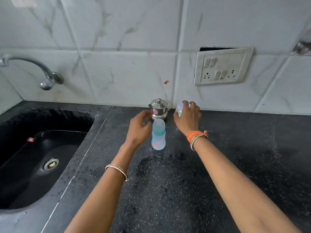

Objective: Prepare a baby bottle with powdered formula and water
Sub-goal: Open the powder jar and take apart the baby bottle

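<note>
A clear baby bottle [158, 135] with a teal collar and a see-through cap stands upright on the black speckled counter [218, 165]. Behind it, by the wall, sits a small lidded steel pot [158, 108]. To the pot's right is a small jar with a pale purple lid [180, 105]; my right hand [187, 119] grips it from above, hiding most of it. My left hand [139, 126] hovers just left of the bottle and pot with its fingers loosely curled, holding nothing.
A black sink [42, 157] with a steel drain fills the left side, and a chrome tap [42, 71] juts from the tiled wall above it. A switch and socket plate [223, 66] is mounted on the wall at the right.
</note>
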A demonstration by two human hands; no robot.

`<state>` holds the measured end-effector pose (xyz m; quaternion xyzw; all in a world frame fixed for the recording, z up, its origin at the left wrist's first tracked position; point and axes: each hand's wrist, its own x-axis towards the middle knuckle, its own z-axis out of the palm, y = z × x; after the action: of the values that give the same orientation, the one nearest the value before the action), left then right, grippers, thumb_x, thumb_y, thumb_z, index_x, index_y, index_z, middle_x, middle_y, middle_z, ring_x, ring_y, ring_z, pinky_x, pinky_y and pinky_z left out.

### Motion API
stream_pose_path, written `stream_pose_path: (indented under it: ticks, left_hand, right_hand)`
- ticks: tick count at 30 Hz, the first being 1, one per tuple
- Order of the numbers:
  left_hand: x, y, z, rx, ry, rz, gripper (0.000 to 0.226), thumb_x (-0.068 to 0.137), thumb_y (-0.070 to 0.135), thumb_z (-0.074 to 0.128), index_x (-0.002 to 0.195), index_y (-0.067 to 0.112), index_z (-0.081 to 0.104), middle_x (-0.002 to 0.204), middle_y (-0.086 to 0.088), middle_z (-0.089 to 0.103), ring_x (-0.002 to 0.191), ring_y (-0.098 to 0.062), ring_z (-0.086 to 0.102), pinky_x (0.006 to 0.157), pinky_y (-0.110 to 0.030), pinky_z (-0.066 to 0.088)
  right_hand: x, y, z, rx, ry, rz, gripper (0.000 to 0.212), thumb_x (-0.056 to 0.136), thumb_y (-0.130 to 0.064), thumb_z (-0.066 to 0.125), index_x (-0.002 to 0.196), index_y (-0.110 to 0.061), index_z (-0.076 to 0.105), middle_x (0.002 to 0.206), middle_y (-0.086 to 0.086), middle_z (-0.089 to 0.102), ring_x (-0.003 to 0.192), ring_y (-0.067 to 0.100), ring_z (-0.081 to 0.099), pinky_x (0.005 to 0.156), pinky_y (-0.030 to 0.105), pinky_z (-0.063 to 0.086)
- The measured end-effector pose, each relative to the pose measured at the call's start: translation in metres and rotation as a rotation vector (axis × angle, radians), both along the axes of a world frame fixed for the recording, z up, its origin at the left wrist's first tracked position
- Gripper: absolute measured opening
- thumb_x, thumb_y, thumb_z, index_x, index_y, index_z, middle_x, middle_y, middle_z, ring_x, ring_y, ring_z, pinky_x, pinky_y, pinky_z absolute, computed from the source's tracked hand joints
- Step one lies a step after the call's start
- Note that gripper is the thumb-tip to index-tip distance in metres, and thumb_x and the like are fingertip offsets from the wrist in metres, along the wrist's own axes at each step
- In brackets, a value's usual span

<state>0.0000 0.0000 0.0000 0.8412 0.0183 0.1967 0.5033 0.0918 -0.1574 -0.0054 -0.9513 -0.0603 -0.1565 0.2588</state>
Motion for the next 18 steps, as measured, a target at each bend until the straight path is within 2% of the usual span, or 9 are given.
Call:
stream_pose_path:
  ticks: [4, 9, 11, 14, 18]
  left_hand:
    - [0.032, 0.0, 0.007, -0.054, -0.02, 0.06, 0.037, 0.081, -0.006, 0.046, 0.109, 0.009, 0.064, 0.103, 0.003, 0.065, 0.095, -0.009, 0.058, 0.069, -0.001, 0.041]
    - [0.061, -0.004, 0.009, -0.1, -0.032, 0.068, 0.032, 0.082, -0.004, 0.046, 0.101, 0.013, 0.065, 0.099, 0.005, 0.066, 0.091, 0.002, 0.058, 0.067, -0.003, 0.042]
    - [0.066, -0.006, 0.007, -0.123, -0.031, 0.072, 0.031, 0.082, -0.004, 0.046, 0.098, 0.015, 0.066, 0.098, 0.006, 0.067, 0.092, -0.001, 0.059, 0.067, -0.005, 0.043]
    - [0.065, -0.011, 0.001, -0.135, -0.029, 0.076, 0.03, 0.082, -0.003, 0.047, 0.094, 0.017, 0.065, 0.093, 0.009, 0.066, 0.085, 0.006, 0.058, 0.066, -0.005, 0.044]
    - [0.048, -0.019, 0.003, -0.181, -0.07, 0.099, 0.028, 0.081, 0.002, 0.046, 0.095, 0.012, 0.067, 0.091, 0.01, 0.067, 0.081, 0.009, 0.058, 0.069, -0.006, 0.045]
  right_hand:
    - [0.042, 0.001, 0.006, -0.083, 0.06, -0.054, 0.053, 0.086, -0.033, 0.059, 0.131, -0.011, 0.043, 0.138, 0.019, 0.038, 0.128, 0.038, 0.032, 0.098, 0.048, 0.033]
    - [0.091, 0.004, 0.004, -0.18, 0.243, -0.024, 0.055, 0.084, -0.041, 0.059, 0.132, -0.017, 0.045, 0.139, 0.018, 0.037, 0.131, 0.041, 0.028, 0.102, 0.051, 0.029]
    - [0.096, 0.001, 0.002, -0.215, 0.344, 0.022, 0.051, 0.084, -0.039, 0.058, 0.13, -0.018, 0.05, 0.132, 0.017, 0.045, 0.123, 0.043, 0.037, 0.098, 0.048, 0.035]
    - [0.089, -0.006, -0.005, -0.265, 0.284, 0.046, 0.046, 0.085, -0.038, 0.058, 0.126, -0.017, 0.055, 0.119, 0.017, 0.054, 0.109, 0.042, 0.049, 0.087, 0.041, 0.043]
    - [0.058, -0.012, -0.003, -0.315, 0.258, 0.04, 0.049, 0.089, -0.044, 0.054, 0.131, -0.019, 0.052, 0.122, 0.017, 0.053, 0.11, 0.041, 0.05, 0.086, 0.04, 0.044]
